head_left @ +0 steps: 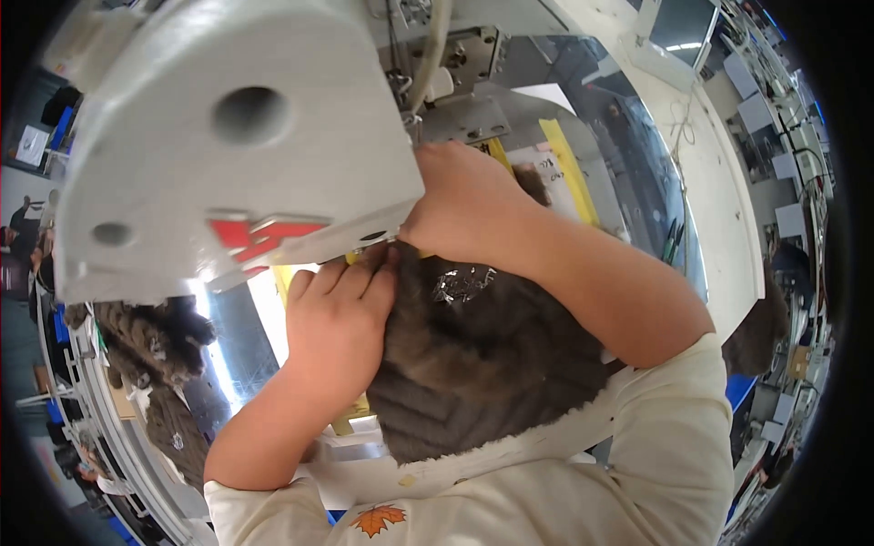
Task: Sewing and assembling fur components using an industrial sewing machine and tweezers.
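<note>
A piece of brown-grey plush fabric [492, 364] with a ribbed pile lies in front of me, bunched up below the white head of a sewing machine [300, 173]. My left hand [339, 314] has its fingers bent and closed on the fabric's left edge, close under the machine head. On the far side of the cloth, my right hand [464, 200] is curled against the machine head, which hides its fingertips. What that hand grips cannot be made out. The needle area is hidden too. A shiny silvery patch [462, 284] shows on the plush between my forearms.
More brown plush pieces [155, 341] are heaped at the left. Yellow tape strips [569, 173] and a written paper label are stuck on the machine bed at the right. Pens [674, 241] lie near the table's right edge [728, 218]. A metal bracket [460, 64] stands behind.
</note>
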`<action>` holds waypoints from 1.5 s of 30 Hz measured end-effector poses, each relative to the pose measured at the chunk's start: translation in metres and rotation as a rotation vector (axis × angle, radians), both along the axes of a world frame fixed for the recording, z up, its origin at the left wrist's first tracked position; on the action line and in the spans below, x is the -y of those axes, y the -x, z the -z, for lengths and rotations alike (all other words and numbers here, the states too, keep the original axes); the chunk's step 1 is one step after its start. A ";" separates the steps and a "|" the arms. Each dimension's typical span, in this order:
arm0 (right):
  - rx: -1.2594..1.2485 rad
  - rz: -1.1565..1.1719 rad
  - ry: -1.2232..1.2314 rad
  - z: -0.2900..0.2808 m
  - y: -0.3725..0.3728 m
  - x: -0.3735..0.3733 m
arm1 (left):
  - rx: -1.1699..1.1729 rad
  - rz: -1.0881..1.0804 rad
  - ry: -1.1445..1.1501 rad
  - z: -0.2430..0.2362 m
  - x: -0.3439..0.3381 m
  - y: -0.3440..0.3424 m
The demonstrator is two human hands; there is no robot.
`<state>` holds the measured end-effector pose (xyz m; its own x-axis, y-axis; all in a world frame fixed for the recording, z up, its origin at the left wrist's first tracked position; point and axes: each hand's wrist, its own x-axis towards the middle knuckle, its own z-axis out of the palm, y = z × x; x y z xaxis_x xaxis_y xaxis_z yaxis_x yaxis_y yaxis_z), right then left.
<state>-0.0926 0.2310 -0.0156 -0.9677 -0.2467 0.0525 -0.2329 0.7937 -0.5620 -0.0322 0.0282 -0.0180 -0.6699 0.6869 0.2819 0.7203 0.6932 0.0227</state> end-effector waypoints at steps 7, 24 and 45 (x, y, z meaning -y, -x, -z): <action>0.062 -0.049 0.032 0.009 0.007 -0.009 | -0.074 0.039 -0.065 0.006 -0.004 0.011; 0.075 -0.002 0.027 0.010 0.011 -0.003 | 0.025 -0.019 -0.009 -0.001 -0.006 0.005; -0.071 -0.478 -0.073 -0.028 -0.041 -0.020 | 0.070 0.018 -0.126 0.010 0.006 0.005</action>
